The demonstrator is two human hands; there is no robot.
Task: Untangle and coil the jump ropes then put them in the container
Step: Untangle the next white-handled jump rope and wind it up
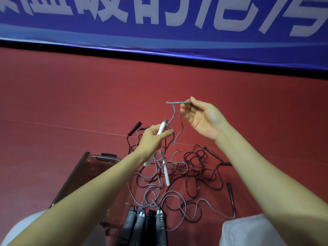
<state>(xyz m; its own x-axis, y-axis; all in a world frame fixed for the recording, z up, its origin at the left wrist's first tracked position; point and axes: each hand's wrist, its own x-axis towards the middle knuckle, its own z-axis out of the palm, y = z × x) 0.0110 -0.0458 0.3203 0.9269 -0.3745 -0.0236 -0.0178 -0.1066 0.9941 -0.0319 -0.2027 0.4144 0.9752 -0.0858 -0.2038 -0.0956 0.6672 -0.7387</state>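
Note:
My left hand [154, 139] grips a white handle [160, 129] of a grey jump rope [173, 115], raised above the floor. My right hand [202, 118], palm up, pinches that grey cord between thumb and forefinger near its bend. Below lies a tangle of grey and black ropes [193, 173] on the red floor, with a second white handle [166, 174] hanging in it. Several coiled ropes [143, 222] lie side by side near my knees. A clear brown container [78, 176] sits at the left, partly behind my left forearm.
Black handles lie around the tangle: one at the back left [134, 128], two at the right [213, 154] [231, 196]. A blue banner with white characters [159, 20] runs along the wall behind. My knees [248, 229] are at the bottom edge.

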